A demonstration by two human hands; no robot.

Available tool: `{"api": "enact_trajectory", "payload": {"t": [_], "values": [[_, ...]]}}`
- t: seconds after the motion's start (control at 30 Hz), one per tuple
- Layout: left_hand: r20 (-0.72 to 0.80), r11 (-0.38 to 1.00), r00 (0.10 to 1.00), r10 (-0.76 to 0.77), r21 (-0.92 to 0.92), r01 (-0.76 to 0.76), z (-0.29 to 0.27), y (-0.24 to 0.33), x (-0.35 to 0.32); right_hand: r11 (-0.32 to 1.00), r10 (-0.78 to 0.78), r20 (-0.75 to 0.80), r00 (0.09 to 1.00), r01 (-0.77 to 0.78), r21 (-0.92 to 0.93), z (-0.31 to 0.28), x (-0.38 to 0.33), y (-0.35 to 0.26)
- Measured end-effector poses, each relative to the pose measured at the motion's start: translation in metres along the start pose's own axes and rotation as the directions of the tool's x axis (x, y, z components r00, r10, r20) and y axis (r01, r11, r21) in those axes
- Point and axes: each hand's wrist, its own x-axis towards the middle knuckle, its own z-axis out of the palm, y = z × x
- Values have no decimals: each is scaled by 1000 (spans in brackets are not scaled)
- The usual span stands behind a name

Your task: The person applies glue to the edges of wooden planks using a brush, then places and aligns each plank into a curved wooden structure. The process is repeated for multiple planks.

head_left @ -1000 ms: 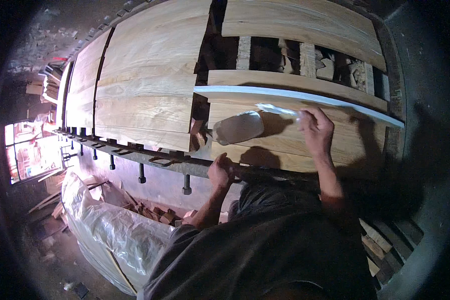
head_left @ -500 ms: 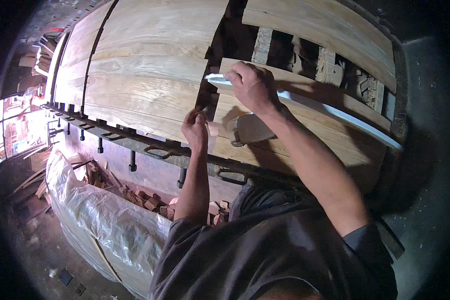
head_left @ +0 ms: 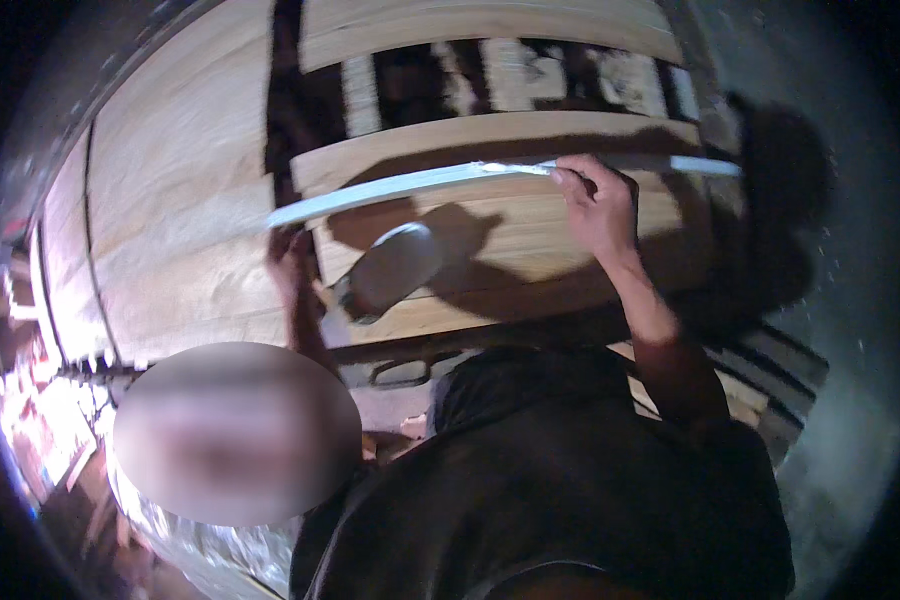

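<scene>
White-faced strip (head_left: pixel 410 183) spans the lower boards (head_left: pixel 545 218), its left end jutting past their left edge; whether it rests or is lifted, we cannot tell. Our left hand (head_left: pixel 290 262) is at that end, perhaps steadying it, though dimness hides whether the fingers grip. Near the boards' lower left corner sits our pale container (head_left: pixel 400 268), within easy reach, we judge. Farther right, our right hand (head_left: pixel 605 215) pinches the brush (head_left: pixel 520 168), bristles at the white face, probably for control.
</scene>
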Motion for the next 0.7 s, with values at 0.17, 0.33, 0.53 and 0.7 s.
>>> {"api": "enact_trajectory", "payload": {"t": [0.17, 0.33, 0.53, 0.7], "values": [[97, 947, 995, -20, -317, 50, -4, -31, 16, 981, 54, -180, 982, -86, -171, -96, 15, 88], [178, 983, 974, -140, -96, 159, -17, -15, 15, 942, 54, -368, 928, -170, -290, -188, 31, 150], [299, 1000, 954, 11, -6, -10, -39, -9, 18, 797, 588, -319, 743, -599, 75, -287, 55, 240], [302, 997, 953, -29, 73, 8, -33, -1, 17, 928, 300, -703, 644, -366, 61, -339, 38, 335]]}}
